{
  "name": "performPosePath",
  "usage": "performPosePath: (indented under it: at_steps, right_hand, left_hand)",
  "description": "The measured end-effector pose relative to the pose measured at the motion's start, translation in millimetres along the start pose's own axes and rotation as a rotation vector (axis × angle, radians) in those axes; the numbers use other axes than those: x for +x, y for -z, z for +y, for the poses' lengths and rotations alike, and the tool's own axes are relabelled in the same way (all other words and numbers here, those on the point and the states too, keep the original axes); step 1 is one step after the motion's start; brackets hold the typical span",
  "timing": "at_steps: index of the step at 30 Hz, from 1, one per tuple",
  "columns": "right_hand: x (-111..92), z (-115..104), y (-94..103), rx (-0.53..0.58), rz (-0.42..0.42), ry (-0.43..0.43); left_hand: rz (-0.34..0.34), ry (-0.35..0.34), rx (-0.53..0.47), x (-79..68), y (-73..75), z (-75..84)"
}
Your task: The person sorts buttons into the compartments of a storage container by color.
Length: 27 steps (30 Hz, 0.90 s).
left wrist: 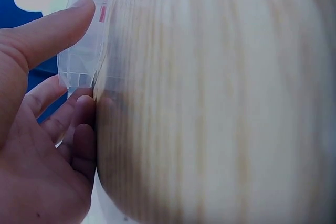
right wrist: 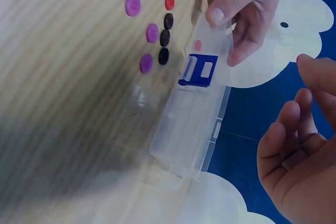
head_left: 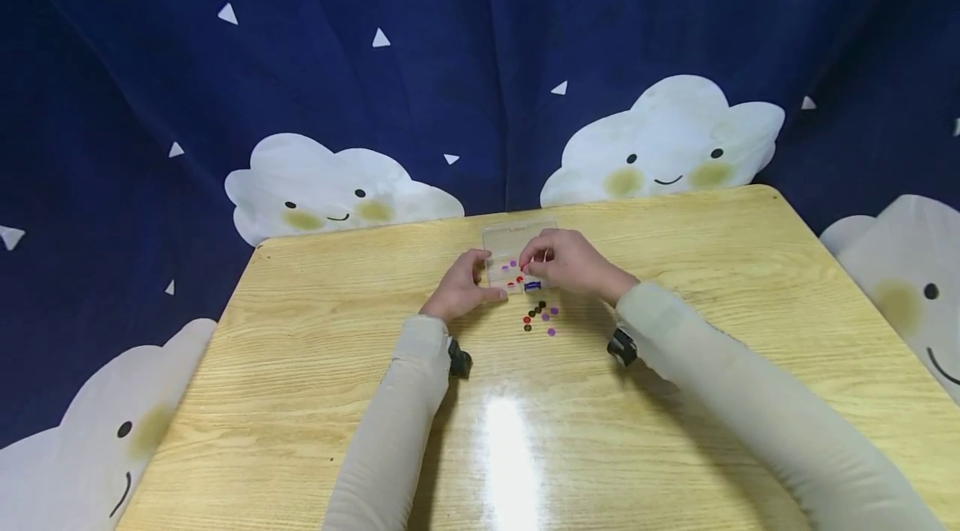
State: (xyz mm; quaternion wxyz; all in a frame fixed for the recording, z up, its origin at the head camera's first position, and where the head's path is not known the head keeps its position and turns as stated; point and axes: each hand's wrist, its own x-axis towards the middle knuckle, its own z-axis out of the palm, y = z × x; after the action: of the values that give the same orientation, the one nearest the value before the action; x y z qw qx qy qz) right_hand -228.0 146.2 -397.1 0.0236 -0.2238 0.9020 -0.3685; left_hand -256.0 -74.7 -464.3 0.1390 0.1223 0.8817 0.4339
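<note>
A clear plastic box [head_left: 504, 274] with a raised clear lid [head_left: 517, 237] stands near the table's far edge. My left hand [head_left: 459, 288] holds its left side, the thumb [left wrist: 65, 27] along the front wall. Purple buttons [head_left: 513, 263] and red buttons [head_left: 512, 285] show inside the box. Over the box, my right hand [head_left: 570, 262] has its fingertips drawn together, with a small red button [head_left: 523, 268] at them. In the right wrist view that button is hard to make out. A blue latch [right wrist: 199, 70] marks the box's front.
Several loose buttons lie on the wooden table [head_left: 300, 398] in front of the box: black buttons [right wrist: 168, 21], purple buttons [right wrist: 133, 5] and a red one [right wrist: 169, 1]. A dark blue curtain [head_left: 450, 81] with white clouds hangs behind the table.
</note>
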Motion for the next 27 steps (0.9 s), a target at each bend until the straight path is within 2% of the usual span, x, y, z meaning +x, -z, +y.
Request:
performPosePath:
  at_steps: [12, 27]
  right_hand:
    - [11, -1, 10.2, -0.050, 0.014, -0.005]
    - [18, 1, 11.4, -0.030, 0.014, -0.033]
  left_hand:
    - [0.006, 0.002, 0.007, -0.3, 0.0, -0.1]
    - [0.012, -0.001, 0.005, 0.1, -0.7, 0.0]
